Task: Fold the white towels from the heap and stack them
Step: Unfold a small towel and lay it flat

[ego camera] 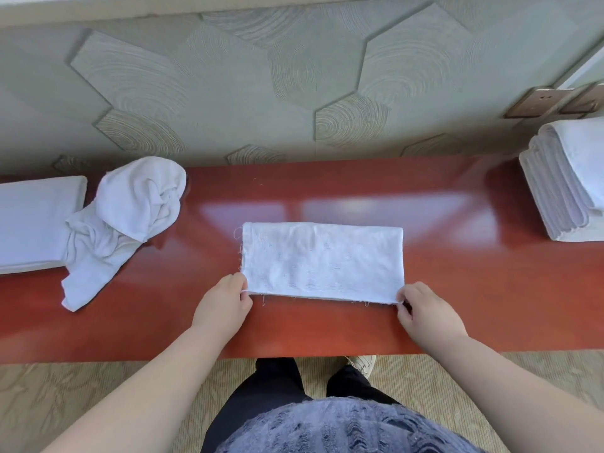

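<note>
1 white towel point(322, 261) lies flat in the middle of the red-brown table point(457, 289), folded into a long rectangle with loose threads along its left and near edges. 2 hands hold it. The left hand point(225, 304) pinches the near left corner between thumb and curled fingers. The right hand point(425, 313) pinches the near right corner the same way. To the left, well apart, sits 1 heap point(130, 210) of crumpled white towels; how many are in it cannot be told. The heap partly rests on 1 flat folded white pile point(32, 220) at the table's left end. At the right end stands 1 stack point(565, 181) of folded towels, many layers, too close-packed to count. 2 wall sockets point(531, 101) sit above that stack.
</note>
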{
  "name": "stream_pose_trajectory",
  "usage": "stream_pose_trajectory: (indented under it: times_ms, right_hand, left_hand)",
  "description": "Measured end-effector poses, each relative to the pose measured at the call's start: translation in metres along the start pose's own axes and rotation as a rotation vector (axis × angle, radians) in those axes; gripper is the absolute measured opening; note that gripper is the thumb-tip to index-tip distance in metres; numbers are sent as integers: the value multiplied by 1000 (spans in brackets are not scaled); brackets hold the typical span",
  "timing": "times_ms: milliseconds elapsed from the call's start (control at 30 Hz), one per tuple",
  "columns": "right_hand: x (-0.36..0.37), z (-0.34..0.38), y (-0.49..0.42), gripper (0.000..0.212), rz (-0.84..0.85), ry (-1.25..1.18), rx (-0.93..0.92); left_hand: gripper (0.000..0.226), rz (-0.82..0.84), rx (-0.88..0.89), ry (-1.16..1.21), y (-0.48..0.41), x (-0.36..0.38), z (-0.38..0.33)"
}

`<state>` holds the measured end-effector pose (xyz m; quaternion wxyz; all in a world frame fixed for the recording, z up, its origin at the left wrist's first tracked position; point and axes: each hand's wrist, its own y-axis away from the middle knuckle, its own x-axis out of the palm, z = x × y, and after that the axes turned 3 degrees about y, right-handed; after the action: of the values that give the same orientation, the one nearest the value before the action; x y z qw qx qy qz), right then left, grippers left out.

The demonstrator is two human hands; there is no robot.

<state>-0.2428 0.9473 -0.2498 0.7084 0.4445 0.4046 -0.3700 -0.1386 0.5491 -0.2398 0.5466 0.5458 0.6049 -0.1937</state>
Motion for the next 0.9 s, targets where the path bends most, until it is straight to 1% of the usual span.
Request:
stream_pose_trajectory:
  times_ms: [100,167,233,300,367,433,500,567,667,733,800,900]
  right_hand:
    - [2,0,-2,8,15,61,7]
    - [2,1,-3,14,-28,125,-11]
    - [0,11,-8,25,-109,156,-49]
    - [-3,33,-18,41,-146,172,-146]
    - [-3,64,-31,57,-86,200,-256]
    - [3,95,-48,71,41,210,-324]
    - [12,108,-67,77,134,235,-335]
    - [19,95,-84,77,160,307,-287]
    - [15,58,-100,74,164,374,-145]
    - [6,46,-106,74,170,393,-91]
    - [-1,44,-108,72,176,370,-39]
    - [-8,42,-105,69,165,237,81]
  left_hand:
    - [7,-11,13,-32,1,3,-1]
    - [12,-40,69,-129,3,4,-2]
    - [27,-98,139,-226,2,4,-8]
    - [33,-130,248,-229,-6,7,-20]
    - [44,-53,358,-227,-21,14,-42]
    - [59,52,396,-247,-39,23,-66]
    - [68,115,378,-305,-54,32,-78]
    - [78,152,311,-355,-67,37,-70]
    - [86,104,154,-336,-84,27,-42]
    - [86,101,98,-323,-93,16,-32]
    - [82,104,88,-308,-101,7,-31]
    - [66,53,22,-228,-109,-3,-24]
